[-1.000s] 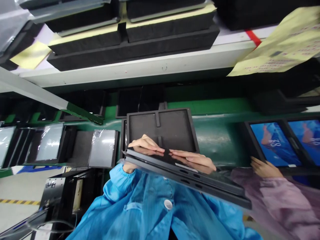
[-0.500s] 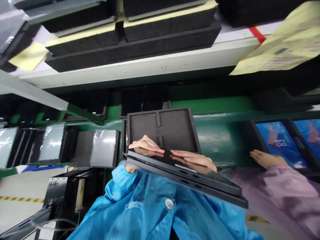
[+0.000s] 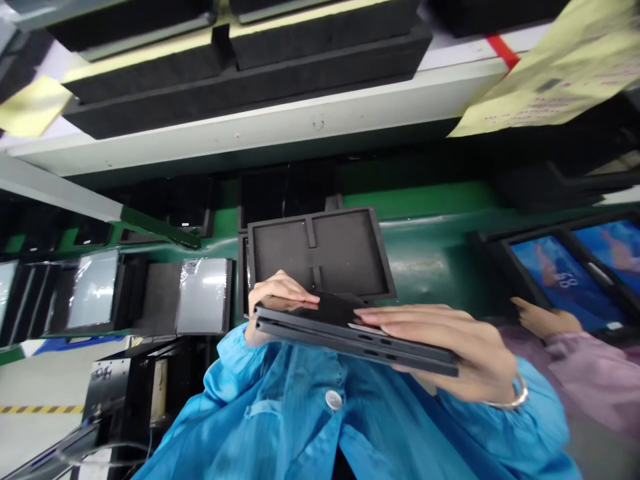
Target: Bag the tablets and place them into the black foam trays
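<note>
Two dark, glossy-topped tablets (image 3: 340,313), one stacked on the other, are held level in front of my chest. Slots show along their near edge, and a small pale label lies near the right side. My left hand (image 3: 280,293) is closed around the left end, fingers on the top face, thumb hidden. Around the right end my right hand (image 3: 460,340) is closed, its fingers lying over the top and its palm at the edge. Just behind the tablets rests a black foam tray (image 3: 311,233) with two bare compartments.
On the left, film-covered tablets (image 3: 203,293) lie in black trays. A co-worker's hand (image 3: 550,323) is beside lit tablets (image 3: 555,273) at the right. A slanting post (image 3: 160,227) stands at left; a shelf edge (image 3: 280,130) with stacked foam trays (image 3: 250,80) hangs above.
My right hand has moved from lying flat on the top tablet to gripping the stack's right end. The stack's right end has swung up and left. My left hand keeps its hold.
</note>
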